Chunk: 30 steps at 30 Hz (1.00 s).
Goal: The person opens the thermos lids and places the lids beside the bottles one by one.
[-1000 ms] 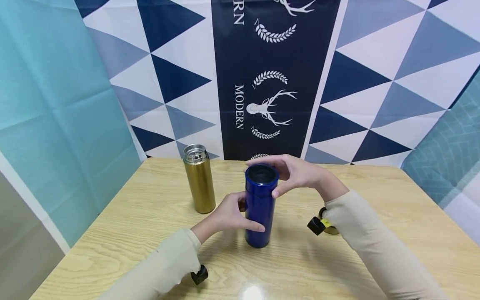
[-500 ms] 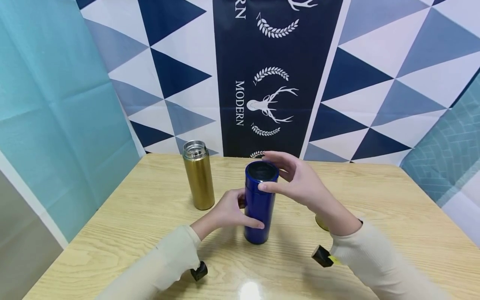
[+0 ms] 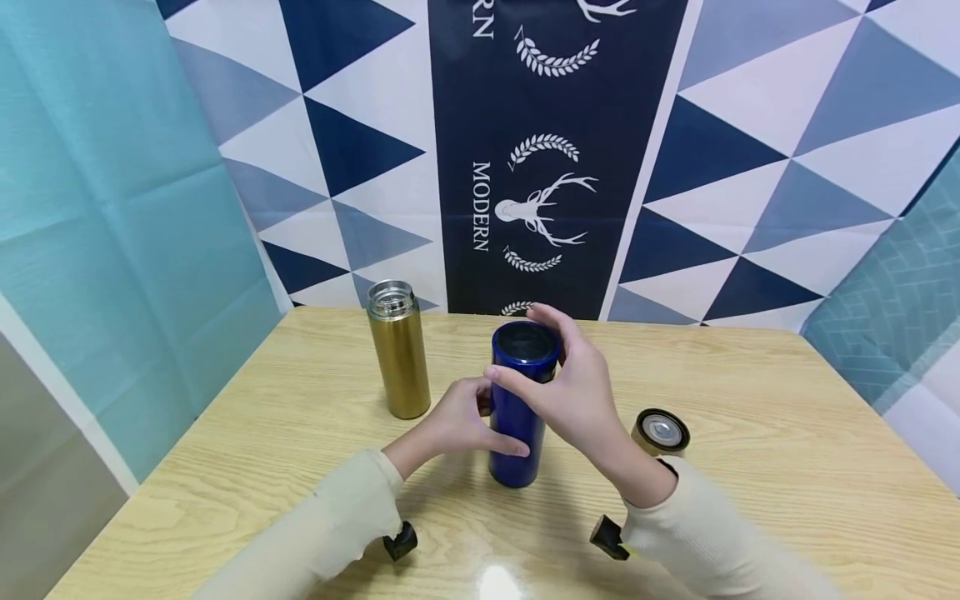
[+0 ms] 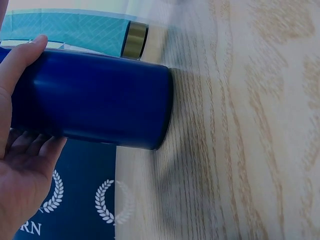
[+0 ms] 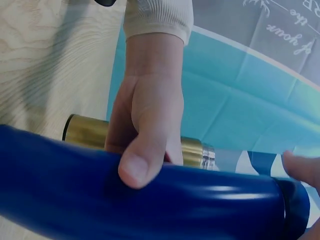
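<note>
A blue thermos stands upright on the table, its blue lid on top. My left hand grips its body, thumb across the front and fingers behind. In the left wrist view, the base of the thermos is right at the tabletop. My right hand holds the lid, thumb at its front left and fingers round the far side. The lid in the right wrist view meets the body at a thin seam, with part of my right hand beside it.
A gold thermos without a lid stands back left, its steel mouth showing. To the right, a gold lid lies with its inside up, partly behind my right wrist. Patterned cloth hangs behind the wooden table.
My right thumb has swung from the lid's right side across its front to the left. The right forearm has shifted, showing the gold lid again. The left hand keeps its grip.
</note>
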Motion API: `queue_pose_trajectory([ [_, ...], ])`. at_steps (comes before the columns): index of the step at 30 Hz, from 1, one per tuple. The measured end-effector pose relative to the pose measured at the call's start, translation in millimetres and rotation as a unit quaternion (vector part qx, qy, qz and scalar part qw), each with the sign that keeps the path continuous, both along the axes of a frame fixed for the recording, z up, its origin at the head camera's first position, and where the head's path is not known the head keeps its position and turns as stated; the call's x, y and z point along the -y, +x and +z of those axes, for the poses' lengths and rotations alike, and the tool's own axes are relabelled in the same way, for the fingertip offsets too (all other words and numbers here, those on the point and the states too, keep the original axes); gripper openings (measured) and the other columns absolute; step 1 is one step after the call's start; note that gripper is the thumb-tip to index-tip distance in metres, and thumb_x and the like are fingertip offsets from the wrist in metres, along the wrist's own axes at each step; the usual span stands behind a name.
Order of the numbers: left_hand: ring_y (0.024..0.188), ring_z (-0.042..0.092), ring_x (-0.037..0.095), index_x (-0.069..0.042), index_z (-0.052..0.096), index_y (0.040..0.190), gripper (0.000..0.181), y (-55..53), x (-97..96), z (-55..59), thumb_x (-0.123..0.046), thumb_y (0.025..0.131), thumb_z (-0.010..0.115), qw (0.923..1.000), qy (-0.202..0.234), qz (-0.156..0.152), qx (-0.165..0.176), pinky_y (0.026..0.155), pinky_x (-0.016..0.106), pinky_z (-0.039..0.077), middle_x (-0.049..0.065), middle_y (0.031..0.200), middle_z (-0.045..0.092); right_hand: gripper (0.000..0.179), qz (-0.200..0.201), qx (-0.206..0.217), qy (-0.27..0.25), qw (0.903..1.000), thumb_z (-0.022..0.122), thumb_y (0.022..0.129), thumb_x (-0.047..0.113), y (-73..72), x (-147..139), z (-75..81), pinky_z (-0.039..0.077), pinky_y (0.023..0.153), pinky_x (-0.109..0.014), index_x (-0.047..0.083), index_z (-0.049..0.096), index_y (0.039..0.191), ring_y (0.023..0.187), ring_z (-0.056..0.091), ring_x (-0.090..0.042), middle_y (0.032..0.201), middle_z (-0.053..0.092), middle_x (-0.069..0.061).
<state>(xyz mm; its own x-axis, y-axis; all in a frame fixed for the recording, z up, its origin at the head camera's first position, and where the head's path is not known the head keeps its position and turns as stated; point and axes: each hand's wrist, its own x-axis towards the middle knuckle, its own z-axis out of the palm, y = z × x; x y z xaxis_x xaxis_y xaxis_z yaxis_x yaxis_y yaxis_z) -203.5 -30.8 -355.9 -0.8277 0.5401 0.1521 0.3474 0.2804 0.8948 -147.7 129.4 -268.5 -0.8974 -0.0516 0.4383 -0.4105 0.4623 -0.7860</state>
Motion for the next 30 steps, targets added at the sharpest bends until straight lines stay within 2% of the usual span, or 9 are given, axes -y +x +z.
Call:
queue_pose_trajectory([
  [5,0.097,0.068,0.011,-0.009,0.062,0.116,0.059,-0.1,-1.0,0.2,-0.017,0.065,0.089,0.9999,-0.009,0.006,-0.002,0.088,0.022,0.055,0.005,0.111,0.071,0.074,-0.036,0.015,0.006,0.9992,0.084,0.073,0.023,1.7,5,-0.4,0.056,0.089,-0.045,0.008,0.047,0.135,0.109,0.064,-0.028,0.123,0.062,-0.014],
  [8,0.097,0.068,0.011,-0.009,0.062,0.116,0.059,-0.3,-0.9,0.7,-0.018,0.064,0.089,0.9999,-0.011,0.008,-0.004,0.088,0.022,0.055,0.005,0.111,0.071,0.071,-0.040,0.009,0.008,0.9991,0.085,0.071,0.022,-0.5,4,0.3,0.056,0.089,-0.044,0.008,0.051,0.131,0.108,0.065,-0.027,0.124,0.062,-0.013],
  [11,0.097,0.068,0.012,-0.009,0.062,0.117,0.060,-0.6,-0.5,0.9,-0.017,0.064,0.089,0.9999,-0.010,0.006,0.000,0.088,0.023,0.055,0.005,0.111,0.071,0.068,-0.038,-0.012,0.027,0.9988,0.086,0.069,0.022,-3.0,2,1.9,0.057,0.088,-0.044,0.006,0.055,0.127,0.106,0.066,-0.027,0.124,0.065,-0.012],
  [15,0.098,0.068,0.011,-0.009,0.061,0.118,0.061,-1.3,-0.5,1.7,-0.017,0.064,0.089,0.9999,-0.010,0.005,0.000,0.089,0.024,0.055,0.005,0.112,0.071,0.066,-0.037,-0.034,0.078,0.9957,0.087,0.068,0.026,-4.9,-3,6.5,0.058,0.082,-0.043,0.005,0.058,0.124,0.102,0.068,-0.027,0.122,0.066,-0.013],
  [20,0.099,0.068,0.012,-0.008,0.060,0.120,0.063,-1.7,-1.0,3.4,-0.015,0.064,0.089,1.0000,-0.007,0.004,0.000,0.090,0.024,0.055,0.006,0.114,0.070,0.065,-0.028,-0.021,0.126,0.9914,0.086,0.069,0.033,-5.4,-7,15.6,0.059,0.078,-0.041,0.006,0.060,0.122,0.098,0.069,-0.028,0.120,0.067,-0.014],
  [25,0.099,0.068,0.012,-0.008,0.059,0.122,0.065,-1.5,-0.3,2.7,-0.015,0.065,0.088,1.0000,-0.007,0.004,0.007,0.090,0.025,0.056,0.006,0.115,0.070,0.063,-0.003,-0.014,0.144,0.9895,0.087,0.068,0.034,-7.2,-9,22.2,0.060,0.075,-0.039,0.004,0.062,0.118,0.093,0.070,-0.027,0.112,0.070,-0.014],
  [30,0.101,0.068,0.012,-0.009,0.058,0.125,0.067,-1.3,0.0,2.1,-0.014,0.065,0.088,1.0000,-0.003,-0.004,0.005,0.091,0.024,0.055,0.006,0.117,0.069,0.062,0.004,-0.004,0.160,0.9872,0.087,0.067,0.036,-7.6,-11,26.4,0.060,0.072,-0.036,0.005,0.064,0.115,0.089,0.071,-0.024,0.108,0.071,-0.013],
])
